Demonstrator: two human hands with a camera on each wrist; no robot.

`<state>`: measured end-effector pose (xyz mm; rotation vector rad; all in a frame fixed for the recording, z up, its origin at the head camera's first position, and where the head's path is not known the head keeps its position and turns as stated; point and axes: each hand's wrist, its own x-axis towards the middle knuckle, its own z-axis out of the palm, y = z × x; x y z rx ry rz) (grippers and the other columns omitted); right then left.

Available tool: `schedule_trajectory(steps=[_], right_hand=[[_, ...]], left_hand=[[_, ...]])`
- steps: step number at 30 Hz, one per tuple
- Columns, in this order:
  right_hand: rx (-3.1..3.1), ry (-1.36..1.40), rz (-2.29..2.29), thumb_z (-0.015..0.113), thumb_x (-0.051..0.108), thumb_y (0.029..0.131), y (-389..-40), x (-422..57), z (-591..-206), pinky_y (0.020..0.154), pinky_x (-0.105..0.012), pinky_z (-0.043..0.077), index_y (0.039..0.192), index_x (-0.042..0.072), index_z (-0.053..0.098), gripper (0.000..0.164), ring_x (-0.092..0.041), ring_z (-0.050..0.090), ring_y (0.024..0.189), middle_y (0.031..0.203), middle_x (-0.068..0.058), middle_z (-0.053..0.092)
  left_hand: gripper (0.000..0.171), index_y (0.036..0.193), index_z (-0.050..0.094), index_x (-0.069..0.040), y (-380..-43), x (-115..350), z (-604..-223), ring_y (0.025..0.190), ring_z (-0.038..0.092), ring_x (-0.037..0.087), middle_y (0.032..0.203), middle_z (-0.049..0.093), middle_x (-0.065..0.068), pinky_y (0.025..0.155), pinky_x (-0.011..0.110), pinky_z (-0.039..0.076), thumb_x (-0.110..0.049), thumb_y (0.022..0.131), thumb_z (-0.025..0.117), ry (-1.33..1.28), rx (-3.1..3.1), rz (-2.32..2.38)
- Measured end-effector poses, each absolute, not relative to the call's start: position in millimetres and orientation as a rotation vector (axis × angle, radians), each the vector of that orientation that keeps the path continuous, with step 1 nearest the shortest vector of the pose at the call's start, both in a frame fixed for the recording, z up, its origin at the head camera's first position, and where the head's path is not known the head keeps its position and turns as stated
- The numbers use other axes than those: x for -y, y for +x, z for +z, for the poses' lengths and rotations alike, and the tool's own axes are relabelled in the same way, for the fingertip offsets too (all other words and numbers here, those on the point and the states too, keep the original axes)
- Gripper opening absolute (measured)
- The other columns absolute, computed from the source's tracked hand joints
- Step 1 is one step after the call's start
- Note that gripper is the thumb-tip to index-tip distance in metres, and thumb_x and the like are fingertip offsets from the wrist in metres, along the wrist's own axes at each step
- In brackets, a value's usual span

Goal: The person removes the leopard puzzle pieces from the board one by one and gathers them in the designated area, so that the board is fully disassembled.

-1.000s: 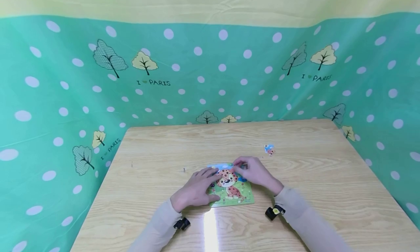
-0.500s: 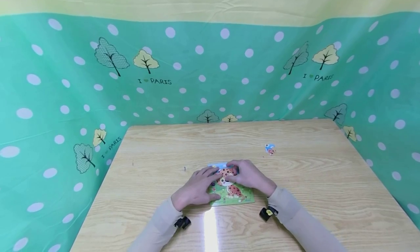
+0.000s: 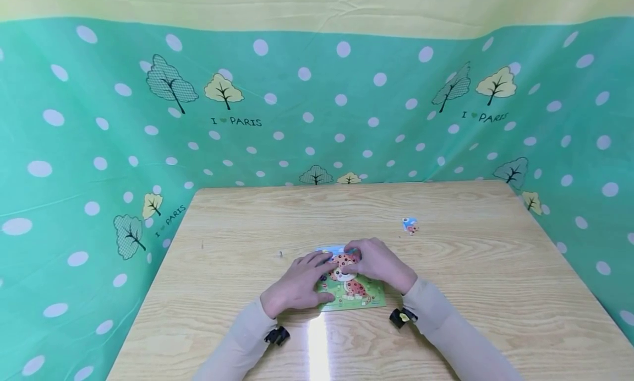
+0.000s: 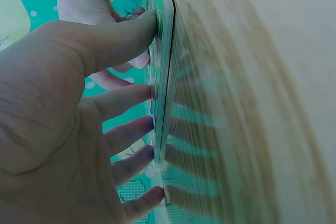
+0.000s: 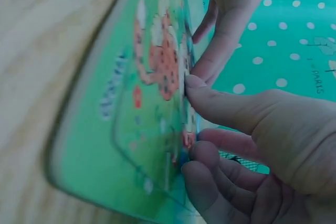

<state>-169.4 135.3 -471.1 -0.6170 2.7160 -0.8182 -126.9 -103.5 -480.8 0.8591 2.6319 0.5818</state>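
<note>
A jigsaw puzzle board [image 3: 354,303] with a spotted leopard cub on green grass lies flat on the table. My left hand [image 3: 302,284] rests over its left side with fingers spread; in the left wrist view the thumb and fingertips touch its surface and edge. My right hand [image 3: 378,265] is over the upper right of the picture. In the right wrist view its thumb [image 5: 215,98] and curled fingers pinch a puzzle piece [image 5: 187,116] at the cub's head, mostly covered by the hand. A loose puzzle piece [image 3: 410,225], blue with a small pinkish figure, lies beyond the right hand.
The wood-grain table [image 3: 247,216] carries a tiny dark speck [image 3: 280,254] left of the board. A bright light reflection crosses its front. Green dotted cloth [image 3: 342,111] hangs behind and at both sides. Black wrist cameras sit on both sleeves.
My right hand has shifted left from the board's upper right corner onto the cub's head, where it now stays nearly still. The left hand has kept its place.
</note>
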Motion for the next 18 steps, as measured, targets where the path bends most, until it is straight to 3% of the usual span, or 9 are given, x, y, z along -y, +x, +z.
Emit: schedule_trajectory(steps=[9,18], right_hand=[[-2.615,-0.454,-0.782,0.091,0.026,0.086,-175,-126,-461,0.057,-0.028,0.047,0.125,0.008,0.072,0.047,-0.014,0.058,0.065,0.077,0.0,0.065],[-2.57,-0.359,-0.798,0.091,0.024,0.086,-179,-123,-460,0.052,-0.025,0.042,0.123,0.011,0.068,0.046,-0.014,0.052,0.058,0.07,-0.001,0.06]], left_hand=[[0.075,0.161,0.048,-0.017,-127,104,-483,0.163,0.026,0.038,0.175,0.033,0.008,0.129,0.067,0.028,-0.044,0.097,0.075,0.859,-2.637,0.572],[0.075,0.161,0.048,-0.017,-127,103,-482,0.163,0.026,0.038,0.175,0.033,0.008,0.129,0.067,0.027,-0.045,0.097,0.075,0.853,-2.638,0.565]])
